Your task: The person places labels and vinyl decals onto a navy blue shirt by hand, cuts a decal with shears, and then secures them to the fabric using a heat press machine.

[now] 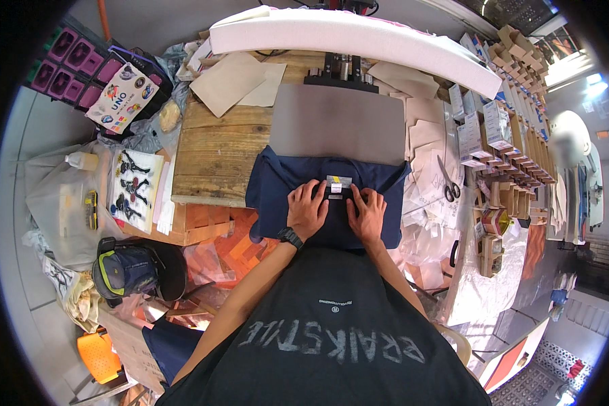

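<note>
A navy blue shirt lies over the near part of a flat grey press plate, its near side hanging toward me. On its middle is a small silver-and-yellow label, with a white piece just below it. My left hand, with a dark watch on the wrist, rests on the cloth left of the label, fingers spread and fingertips close to it. To the label's right, my right hand lies on the shirt with its fingers apart. The undersides of both hands are hidden.
A white padded beam spans the far side. Paper sheets lie on the wooden table. Black scissors rest on papers at right, near stacked small boxes. A sheet of printed figures lies left.
</note>
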The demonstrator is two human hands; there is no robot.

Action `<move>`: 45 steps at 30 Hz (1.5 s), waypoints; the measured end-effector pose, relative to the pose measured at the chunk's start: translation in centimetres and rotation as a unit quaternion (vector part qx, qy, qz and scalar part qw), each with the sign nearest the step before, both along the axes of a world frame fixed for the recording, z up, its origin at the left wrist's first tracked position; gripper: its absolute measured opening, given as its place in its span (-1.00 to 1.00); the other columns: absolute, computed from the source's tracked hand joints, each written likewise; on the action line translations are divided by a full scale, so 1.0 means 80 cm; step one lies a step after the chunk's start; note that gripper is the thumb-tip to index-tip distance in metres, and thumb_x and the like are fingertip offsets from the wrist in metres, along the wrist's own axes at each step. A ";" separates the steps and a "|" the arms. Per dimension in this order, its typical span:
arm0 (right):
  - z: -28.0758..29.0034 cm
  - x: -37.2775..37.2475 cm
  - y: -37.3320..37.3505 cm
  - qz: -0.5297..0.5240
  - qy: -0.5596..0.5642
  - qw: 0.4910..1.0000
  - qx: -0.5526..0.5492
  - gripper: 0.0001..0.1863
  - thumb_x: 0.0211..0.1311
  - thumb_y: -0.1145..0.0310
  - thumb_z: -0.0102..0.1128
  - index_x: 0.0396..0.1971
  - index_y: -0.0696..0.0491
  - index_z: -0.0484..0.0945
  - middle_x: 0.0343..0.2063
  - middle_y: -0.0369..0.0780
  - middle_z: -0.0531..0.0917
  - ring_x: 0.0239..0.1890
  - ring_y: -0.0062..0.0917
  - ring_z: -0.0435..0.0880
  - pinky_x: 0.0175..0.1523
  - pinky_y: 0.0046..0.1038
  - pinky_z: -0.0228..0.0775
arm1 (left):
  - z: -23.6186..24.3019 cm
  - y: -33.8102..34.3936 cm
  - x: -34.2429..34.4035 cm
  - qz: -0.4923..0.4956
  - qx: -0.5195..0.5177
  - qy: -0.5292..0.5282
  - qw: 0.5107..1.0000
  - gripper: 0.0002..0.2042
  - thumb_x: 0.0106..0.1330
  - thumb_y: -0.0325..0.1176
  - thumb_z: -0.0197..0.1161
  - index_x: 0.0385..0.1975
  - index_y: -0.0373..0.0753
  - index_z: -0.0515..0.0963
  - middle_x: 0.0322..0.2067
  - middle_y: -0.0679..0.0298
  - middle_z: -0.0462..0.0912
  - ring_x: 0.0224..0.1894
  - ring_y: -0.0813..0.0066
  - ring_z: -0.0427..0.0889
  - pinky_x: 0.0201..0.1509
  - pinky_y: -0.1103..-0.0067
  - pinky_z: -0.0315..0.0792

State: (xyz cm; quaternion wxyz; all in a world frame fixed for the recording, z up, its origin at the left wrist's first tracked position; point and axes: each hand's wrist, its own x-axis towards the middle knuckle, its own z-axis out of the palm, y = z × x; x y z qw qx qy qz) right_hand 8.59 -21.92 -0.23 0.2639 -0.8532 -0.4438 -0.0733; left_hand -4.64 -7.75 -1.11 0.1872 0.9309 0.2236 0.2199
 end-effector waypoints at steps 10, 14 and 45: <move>0.000 0.000 -0.002 0.000 -0.019 1.000 0.004 -0.56 0.21 0.29 0.31 0.12 -0.07 0.62 -0.14 -0.21 0.54 -0.07 -0.30 0.51 0.01 -0.23 0.31 | 0.002 0.001 -0.001 -0.012 -0.006 -0.012 1.000 -0.57 0.34 -0.27 0.18 0.22 -0.15 0.51 0.14 0.17 0.46 0.17 0.17 0.43 0.24 0.23 0.24; 0.000 -0.001 -0.002 0.000 -0.020 1.000 0.007 -0.57 0.21 0.30 0.30 0.11 -0.07 0.63 -0.14 -0.21 0.54 -0.07 -0.31 0.51 0.02 -0.24 0.31 | 0.000 0.001 -0.002 -0.013 -0.003 -0.015 1.000 -0.57 0.35 -0.27 0.17 0.22 -0.15 0.50 0.14 0.17 0.46 0.17 0.17 0.43 0.24 0.23 0.24; 0.000 0.003 -0.001 -0.007 0.000 0.999 0.036 -0.65 0.26 0.33 0.27 0.05 -0.05 0.68 -0.20 -0.22 0.56 -0.14 -0.32 0.51 -0.04 -0.26 0.30 | -0.005 0.001 -0.002 -0.010 -0.002 -0.020 1.000 -0.57 0.35 -0.31 0.15 0.23 -0.18 0.49 0.15 0.18 0.47 0.17 0.18 0.43 0.26 0.24 0.23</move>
